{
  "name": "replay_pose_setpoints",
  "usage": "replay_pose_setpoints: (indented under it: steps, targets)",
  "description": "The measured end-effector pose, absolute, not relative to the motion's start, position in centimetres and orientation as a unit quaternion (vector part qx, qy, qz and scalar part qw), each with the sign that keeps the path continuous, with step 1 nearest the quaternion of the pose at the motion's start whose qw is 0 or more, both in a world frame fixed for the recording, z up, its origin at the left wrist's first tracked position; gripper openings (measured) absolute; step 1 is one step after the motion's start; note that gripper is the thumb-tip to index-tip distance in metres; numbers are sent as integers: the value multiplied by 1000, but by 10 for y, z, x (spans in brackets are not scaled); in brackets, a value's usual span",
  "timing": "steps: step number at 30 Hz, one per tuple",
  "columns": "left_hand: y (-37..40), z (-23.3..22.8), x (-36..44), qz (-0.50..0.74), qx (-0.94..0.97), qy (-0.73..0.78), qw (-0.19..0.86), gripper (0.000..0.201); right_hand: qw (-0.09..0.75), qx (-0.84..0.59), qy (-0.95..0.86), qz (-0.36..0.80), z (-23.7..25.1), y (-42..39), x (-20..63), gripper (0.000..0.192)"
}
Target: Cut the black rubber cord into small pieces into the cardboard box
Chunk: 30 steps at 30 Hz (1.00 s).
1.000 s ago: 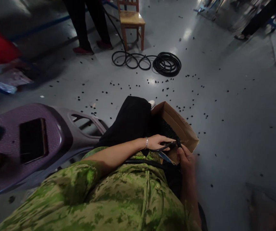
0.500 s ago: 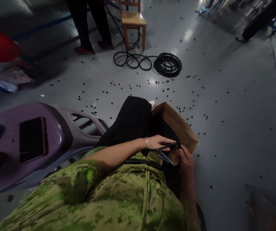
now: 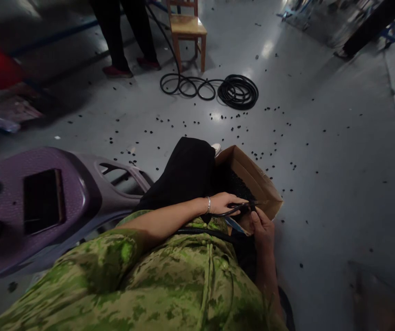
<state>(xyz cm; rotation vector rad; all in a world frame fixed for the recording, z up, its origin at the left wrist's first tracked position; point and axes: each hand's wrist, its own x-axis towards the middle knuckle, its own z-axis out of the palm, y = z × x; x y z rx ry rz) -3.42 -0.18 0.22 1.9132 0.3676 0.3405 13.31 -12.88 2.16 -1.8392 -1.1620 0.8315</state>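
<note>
My left hand [image 3: 223, 203] grips the end of a thin black hose [image 3: 230, 211] over my lap. The hose runs back across my green camouflage shirt. My right hand [image 3: 262, 226] meets the hose tip from the right, fingers pinched at a small black piece on the tip. Just beyond both hands an open cardboard box [image 3: 255, 177] leans against my black-trousered knee, filled with small black pieces.
A purple plastic stool [image 3: 80, 193] with a dark phone [image 3: 42, 200] on it stands at my left. Coiled black hose [image 3: 237, 91] lies on the grey floor by a wooden chair [image 3: 186, 30]. Small black pieces litter the floor. A person's legs [image 3: 123, 37] stand at the back.
My hands have stayed together at the hose tip, my right hand shifting slightly up and left. The view has drifted a little.
</note>
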Motion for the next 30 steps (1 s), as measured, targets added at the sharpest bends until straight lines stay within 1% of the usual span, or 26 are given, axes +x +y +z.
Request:
replay_pose_setpoints:
  steps: [7, 13, 16, 21, 27, 30]
  targets:
    - [-4, 2, -35, 139, 818, 147, 539, 46, 378, -735, -476, 301, 19, -126, 134, 41]
    - [-4, 3, -35, 101, 835, 178, 510, 47, 357, -741, -484, 298, 24, -126, 137, 39]
    - [-5, 2, -33, 75, 855, 194, 475, 43, 349, -744, -492, 289, 24, -124, 139, 38]
    - [-5, 6, -26, 37, 893, 224, 390, 28, 345, -741, -512, 266, 17, -119, 148, 35]
    - [10, 12, -11, -43, 925, 209, 315, 31, 311, -739, -539, 258, 2, -115, 176, 36]
    - [14, 13, -4, -46, 932, 207, 293, 31, 309, -736, -548, 251, -5, -112, 188, 39]
